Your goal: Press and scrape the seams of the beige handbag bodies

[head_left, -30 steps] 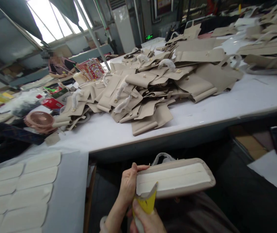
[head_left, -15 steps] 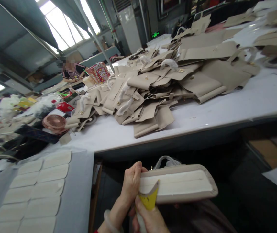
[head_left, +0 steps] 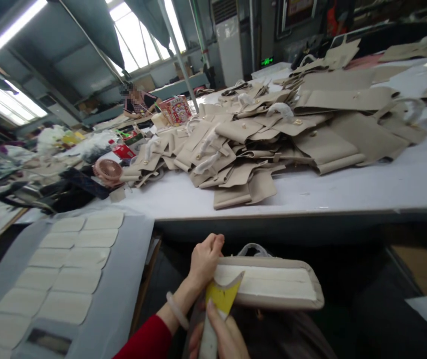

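Observation:
A beige handbag [head_left: 314,286] is held low at the table's front edge, its narrow face with a white strip [head_left: 269,280] turned up towards me. A plastic-wrapped handle [head_left: 254,249] shows on its far side. My left hand [head_left: 204,257] is closed round the bag's left end; a pale bangle and red sleeve are on that arm. In my right hand [head_left: 226,331] is a scraper [head_left: 223,298] with a yellow, hollow-curved blade and a whitish handle. Its blade lies over the left part of the white strip; whether it touches cannot be made out.
A heap of beige bag pieces [head_left: 236,132] covers much of the white table [head_left: 348,194]. Pale rounded panels [head_left: 82,276] lie in rows on a grey board at left. A pink fan [head_left: 107,172] stands behind them. Another person [head_left: 138,102] sits farther back.
My view has swung left, showing more of the panels and red sleeve. The scraper's blade has turned to show broader, and it stays by the bag's left end. Both hands keep their hold.

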Demonstrator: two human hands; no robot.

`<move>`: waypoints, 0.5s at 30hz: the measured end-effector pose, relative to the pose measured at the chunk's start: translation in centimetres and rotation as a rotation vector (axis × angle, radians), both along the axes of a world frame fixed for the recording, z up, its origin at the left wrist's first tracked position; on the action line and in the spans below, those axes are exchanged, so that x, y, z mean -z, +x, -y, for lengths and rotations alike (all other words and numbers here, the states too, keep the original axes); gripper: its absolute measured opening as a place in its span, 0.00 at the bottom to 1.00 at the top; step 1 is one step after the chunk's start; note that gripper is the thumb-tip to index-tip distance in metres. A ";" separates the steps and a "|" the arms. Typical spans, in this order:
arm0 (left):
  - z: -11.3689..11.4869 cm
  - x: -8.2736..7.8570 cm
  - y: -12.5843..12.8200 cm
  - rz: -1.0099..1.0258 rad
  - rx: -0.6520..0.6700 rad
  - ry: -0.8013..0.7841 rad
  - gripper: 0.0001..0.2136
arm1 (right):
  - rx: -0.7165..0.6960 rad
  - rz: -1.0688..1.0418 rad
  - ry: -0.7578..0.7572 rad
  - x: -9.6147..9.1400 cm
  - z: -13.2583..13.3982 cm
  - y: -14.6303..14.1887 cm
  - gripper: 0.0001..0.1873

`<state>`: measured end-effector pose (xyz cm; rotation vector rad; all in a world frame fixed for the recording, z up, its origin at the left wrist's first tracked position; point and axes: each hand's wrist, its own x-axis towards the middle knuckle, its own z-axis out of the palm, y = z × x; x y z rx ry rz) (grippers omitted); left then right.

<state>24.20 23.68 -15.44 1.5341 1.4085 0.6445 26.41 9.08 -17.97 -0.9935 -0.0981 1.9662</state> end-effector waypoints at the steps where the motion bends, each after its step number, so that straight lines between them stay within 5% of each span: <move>1: -0.3 0.2 -0.5 0.093 -0.041 -0.053 0.30 | -0.013 0.038 0.028 -0.3 0.2 0.7 0.46; 4: 0.2 0.5 -2.3 0.346 -0.170 -0.158 0.37 | -0.071 0.145 0.131 -1.7 0.8 5.0 0.44; 8: 3.8 1.0 -4.7 0.542 -0.271 -0.224 0.31 | -0.017 0.388 0.094 -4.0 0.8 15.1 0.45; 12: 7.0 1.7 -5.2 0.714 -0.318 -0.392 0.28 | -0.025 1.010 0.140 -4.9 -1.5 26.7 0.42; 15: 7.8 2.0 -4.8 0.573 -0.313 -0.276 0.27 | -0.116 1.721 0.249 -4.9 -4.7 33.4 0.31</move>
